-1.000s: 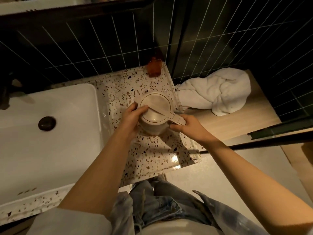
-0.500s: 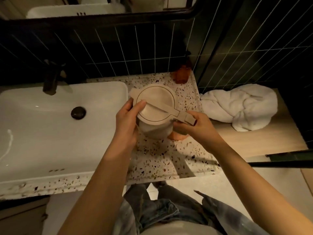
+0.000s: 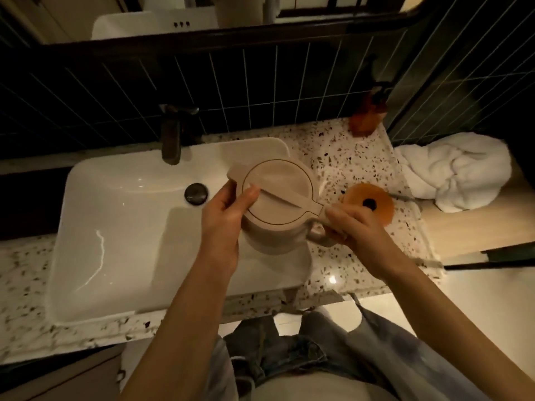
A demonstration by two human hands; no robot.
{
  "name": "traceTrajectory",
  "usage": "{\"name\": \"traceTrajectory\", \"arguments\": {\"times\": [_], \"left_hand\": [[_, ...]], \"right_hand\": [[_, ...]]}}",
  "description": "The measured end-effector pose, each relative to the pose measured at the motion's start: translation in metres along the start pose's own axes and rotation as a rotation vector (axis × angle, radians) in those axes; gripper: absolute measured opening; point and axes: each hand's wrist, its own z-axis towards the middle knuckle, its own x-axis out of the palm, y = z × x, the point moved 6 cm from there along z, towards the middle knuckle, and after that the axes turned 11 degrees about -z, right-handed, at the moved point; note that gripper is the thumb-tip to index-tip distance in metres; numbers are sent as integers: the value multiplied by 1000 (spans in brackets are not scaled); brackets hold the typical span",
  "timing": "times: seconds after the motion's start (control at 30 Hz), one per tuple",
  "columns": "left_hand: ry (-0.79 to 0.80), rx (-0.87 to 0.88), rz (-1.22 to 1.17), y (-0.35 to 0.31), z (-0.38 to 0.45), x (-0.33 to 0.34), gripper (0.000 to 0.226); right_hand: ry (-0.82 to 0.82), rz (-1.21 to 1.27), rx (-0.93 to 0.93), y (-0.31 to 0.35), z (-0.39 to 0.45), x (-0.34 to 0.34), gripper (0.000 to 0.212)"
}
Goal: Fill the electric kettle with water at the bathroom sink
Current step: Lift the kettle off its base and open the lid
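A bathroom: white sink (image 3: 121, 227) with dark faucet (image 3: 171, 134); terrazzo counter (image 3: 347, 157); dark wall tiles (image 3: 260, 91).

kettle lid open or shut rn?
Shut. The lid sits flush across the kettle top, no gap showing; left hand rests on it, right hand holds the handle.

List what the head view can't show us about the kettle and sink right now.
- Kettle interior and water level: closed lid covers it.
- Kettle handle: right hand wraps it.
- Kettle left side wall: left hand covers it.
- Faucet outlet and any water flow: dark and blurred.
- Kettle base near edge: the right hand hides it.
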Motion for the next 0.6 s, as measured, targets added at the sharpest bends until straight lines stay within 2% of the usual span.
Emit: {"name": "traceTrajectory", "arguments": {"times": [0.07, 0.2, 0.3, 0.4, 0.5, 0.6], "left_hand": [[24, -30, 42, 1, -2, -9, 32], [106, -65, 141, 9, -9, -13, 36], [150, -71, 185, 14, -16, -11, 40], [186, -75, 230, 22, -22, -8, 35], [194, -78, 275, 30, -25, -6, 39], [194, -78, 303, 35, -29, -5, 45]], "right_hand": [[-107, 59, 46, -3, -11, 7, 49], [-284, 131, 75, -15, -34, 13, 79], [-347, 160, 97, -24, -49, 13, 100], [-387, 178, 104, -33, -61, 12, 106], [-408, 175, 109, -38, -68, 11, 96], [-406, 139, 111, -41, -73, 8, 50]]}}
